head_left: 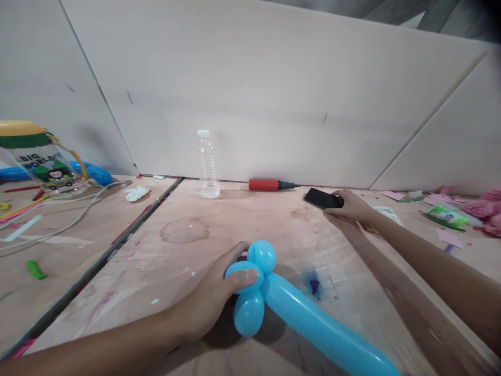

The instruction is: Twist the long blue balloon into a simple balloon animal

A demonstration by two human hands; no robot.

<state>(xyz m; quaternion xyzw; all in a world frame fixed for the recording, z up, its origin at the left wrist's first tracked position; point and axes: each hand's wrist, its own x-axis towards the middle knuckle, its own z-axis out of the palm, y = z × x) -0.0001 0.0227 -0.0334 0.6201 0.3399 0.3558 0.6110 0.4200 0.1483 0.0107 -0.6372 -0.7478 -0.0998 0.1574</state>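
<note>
A light blue twisted balloon point(313, 313) is gripped by my left hand point(219, 290) near the bottom middle. Its several short bubbles cluster at the hand, and one long straight section runs to the lower right, out of the frame. My thumb presses on one bubble; the other fingers are mostly hidden behind the balloon. Further back on the right, my right hand point(354, 205) grasps the near end of a black phone point(319, 198), thumb and fingers on its edges. The phone is at the tabletop, its dark screen facing up; whether it is lifted slightly I cannot tell.
Against the white partition point(250, 94) lies a red balloon pump point(264, 185), beside an upright clear plastic bottle point(209, 169). A yellow-lidded cup point(47, 162), white cable point(82, 219) and blue balloon point(97, 173) occupy the left. Pink scraps point(450, 237) and a green packet point(446, 214) lie right.
</note>
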